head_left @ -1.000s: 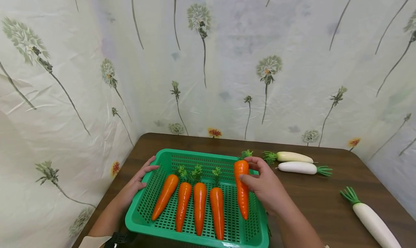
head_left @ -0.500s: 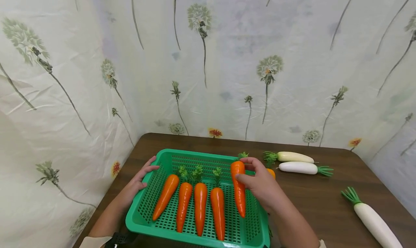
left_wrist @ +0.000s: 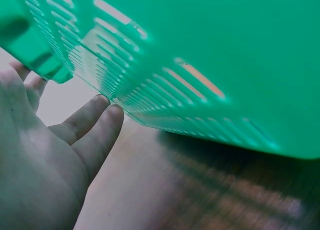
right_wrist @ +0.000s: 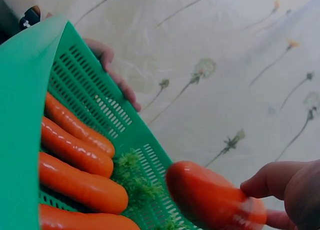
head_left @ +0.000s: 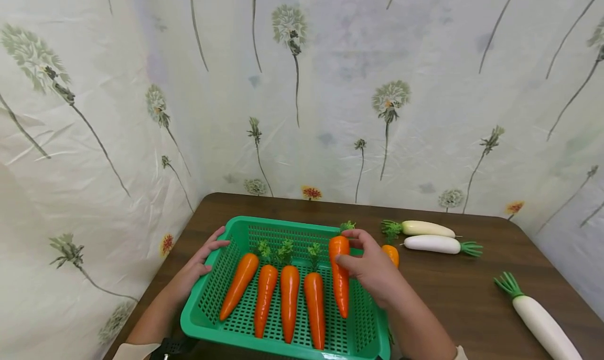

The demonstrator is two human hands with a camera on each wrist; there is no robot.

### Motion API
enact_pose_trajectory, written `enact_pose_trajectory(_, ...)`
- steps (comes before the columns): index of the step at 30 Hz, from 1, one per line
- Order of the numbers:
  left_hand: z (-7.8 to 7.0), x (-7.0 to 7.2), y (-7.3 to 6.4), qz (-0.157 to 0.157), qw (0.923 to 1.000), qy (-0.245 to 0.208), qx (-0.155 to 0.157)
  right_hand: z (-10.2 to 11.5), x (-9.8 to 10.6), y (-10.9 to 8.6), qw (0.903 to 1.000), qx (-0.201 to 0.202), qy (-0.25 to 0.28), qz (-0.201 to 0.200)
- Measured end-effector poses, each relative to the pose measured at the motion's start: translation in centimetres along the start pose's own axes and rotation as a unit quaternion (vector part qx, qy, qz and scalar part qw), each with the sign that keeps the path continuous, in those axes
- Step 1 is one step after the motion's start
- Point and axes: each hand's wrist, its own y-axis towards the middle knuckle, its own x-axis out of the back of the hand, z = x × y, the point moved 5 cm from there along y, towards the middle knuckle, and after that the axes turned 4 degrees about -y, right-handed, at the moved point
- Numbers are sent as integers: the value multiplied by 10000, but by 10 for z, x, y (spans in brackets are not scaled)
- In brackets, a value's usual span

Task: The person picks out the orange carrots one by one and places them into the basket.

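Note:
Between the thumb and fingers of my right hand (head_left: 377, 271) is an orange carrot (head_left: 341, 289) with a green leafy top. It is held over the right part of a green plastic basket (head_left: 283, 223), its tip pointing toward me. Several other carrots (head_left: 289, 300) lie side by side in the basket, leafy ends away from me. At the basket's left rim, my left hand (head_left: 193, 270) rests with fingers extended. In the left wrist view, straight fingers (left_wrist: 100, 135) touch the slotted outer wall. The right wrist view shows the held carrot (right_wrist: 212, 195) close to the rim.
Two white radishes (head_left: 431, 243) (head_left: 427, 228) lie at the back right of the brown wooden table (head_left: 453, 281), and a third radish (head_left: 542, 320) lies at the far right. A yellow-orange rounded thing (head_left: 390, 254) shows behind my right hand. A flower-patterned curtain (head_left: 330, 113) hangs behind.
My right hand has shifted left with the carrot, toward the row of carrots. The yellow-orange thing behind it has come into sight. My left hand has stayed at the rim.

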Motion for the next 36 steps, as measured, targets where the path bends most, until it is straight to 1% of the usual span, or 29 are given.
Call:
enact_pose_trajectory(5,0,0,0,13,10000,-3,0,-1,-2,-1,9999,7,-124,63)
enact_pose_trajectory(12,-1,0,-1,10,10000,-15,-41,1,-5,-1,9997,98,-158,157)
enact_pose_trajectory(16,0,0,-1,20,10000,-16,-7,2,-5,-2,9996,115,-226,159)
enact_pose_trajectory(18,-1,0,0,28,10000,-23,-53,1,-4,-2,9995,109,-261,166)
enact_pose_trajectory(22,-2,-2,1,75,9996,-4,-278,-1,-3,-1,9993,97,-321,166)
enact_pose_trajectory(24,-3,-2,1,91,9994,-8,-337,-3,-2,-1,9993,103,-329,160)
enact_pose_trajectory(30,-4,-3,1,84,9996,-53,-270,-4,-3,-1,9994,135,-246,198)
enact_pose_trajectory(36,-3,-2,1,27,9998,-26,-185,-5,-3,-1,9997,64,-184,164)
